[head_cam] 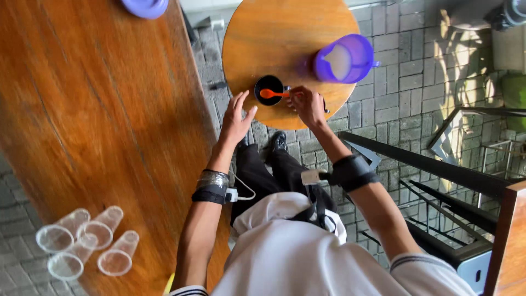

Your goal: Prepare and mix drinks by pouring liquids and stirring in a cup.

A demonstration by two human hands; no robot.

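the right hand [308, 105] pinches the handle of a small orange spoon [272, 94], whose bowl hangs over the dark cup [268, 89] just beyond the fingertips, on the round wooden table [274, 38]. the spoon looks like light, stiff, smooth plastic, best held at the handle's end. the left hand [235, 118] hovers open with fingers spread, just beside the cup; a purple jug [345, 57] of milky liquid stands beyond the right fingers.

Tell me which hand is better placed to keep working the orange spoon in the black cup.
Right. The right hand already holds the orange spoon by its handle, its bowl over the black cup. The left hand is open beside the cup, holding nothing.
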